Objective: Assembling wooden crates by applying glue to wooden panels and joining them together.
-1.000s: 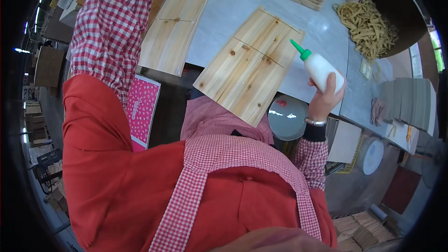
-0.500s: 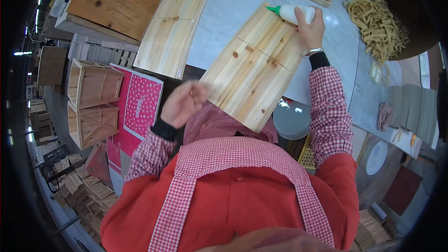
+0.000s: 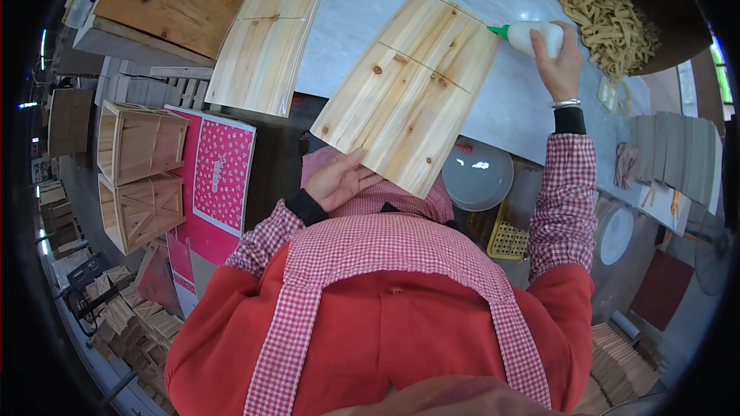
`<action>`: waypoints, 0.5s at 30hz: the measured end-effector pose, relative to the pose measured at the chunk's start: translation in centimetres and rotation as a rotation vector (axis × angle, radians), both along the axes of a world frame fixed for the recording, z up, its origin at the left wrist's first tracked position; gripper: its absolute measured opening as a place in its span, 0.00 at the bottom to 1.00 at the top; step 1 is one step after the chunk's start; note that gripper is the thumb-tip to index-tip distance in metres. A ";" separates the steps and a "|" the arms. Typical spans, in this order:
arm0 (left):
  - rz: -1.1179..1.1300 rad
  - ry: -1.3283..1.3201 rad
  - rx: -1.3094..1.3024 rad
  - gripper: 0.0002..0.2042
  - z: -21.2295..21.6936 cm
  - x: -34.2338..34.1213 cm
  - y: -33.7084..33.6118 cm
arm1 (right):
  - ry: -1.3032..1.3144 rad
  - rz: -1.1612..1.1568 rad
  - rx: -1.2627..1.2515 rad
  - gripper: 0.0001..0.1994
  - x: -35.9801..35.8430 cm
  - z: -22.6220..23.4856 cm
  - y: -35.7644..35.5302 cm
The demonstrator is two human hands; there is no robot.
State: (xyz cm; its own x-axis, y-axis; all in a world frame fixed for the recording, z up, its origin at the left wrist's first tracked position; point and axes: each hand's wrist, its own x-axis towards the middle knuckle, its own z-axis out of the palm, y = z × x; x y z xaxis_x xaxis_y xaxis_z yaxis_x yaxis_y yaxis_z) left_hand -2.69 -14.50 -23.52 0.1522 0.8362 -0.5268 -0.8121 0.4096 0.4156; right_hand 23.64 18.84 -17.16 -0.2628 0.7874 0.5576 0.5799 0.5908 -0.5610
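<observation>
- Right hand is closed around the white glue bottle, green nozzle at the far edge of the wooden panel; a hard squeeze could flood glue onto the desk.
- Left hand, fingers loosely curled, touches the panel's near corner, which overhangs the desk's near edge; a weak hold may let it tip.

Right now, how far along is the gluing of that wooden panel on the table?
Barely begun, it seems. The wooden panel already lies on the table, overhanging its near edge, where the left hand steadies it. The right hand holds a glue bottle with its green tip at the panel's far corner. No glue line shows yet, and a second panel lies untouched alongside.
</observation>
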 end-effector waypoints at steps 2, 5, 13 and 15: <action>0.013 -0.075 0.014 0.24 -0.4 0.6 0.9 | 0.023 -0.054 -0.032 0.21 0.3 0.2 -1.0; 0.046 -0.129 0.032 0.24 -1.0 1.3 1.3 | 0.085 -0.133 -0.108 0.21 -0.9 -0.1 -3.3; 0.051 -0.230 0.064 0.24 -1.1 2.4 1.8 | 0.338 0.120 -0.302 0.21 -9.9 -3.0 -9.6; 0.048 -0.241 0.063 0.23 -1.1 2.4 1.8 | 0.303 0.134 -0.218 0.20 -11.1 -2.7 -9.8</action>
State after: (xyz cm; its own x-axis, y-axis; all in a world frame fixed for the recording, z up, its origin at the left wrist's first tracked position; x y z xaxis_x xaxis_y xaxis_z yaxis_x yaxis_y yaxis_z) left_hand -0.27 -12.74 -24.64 0.2261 0.8755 -0.4271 -0.9089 0.3474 0.2309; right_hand 12.54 9.05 -19.88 -0.2204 0.8655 0.4497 0.2940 0.4986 -0.8155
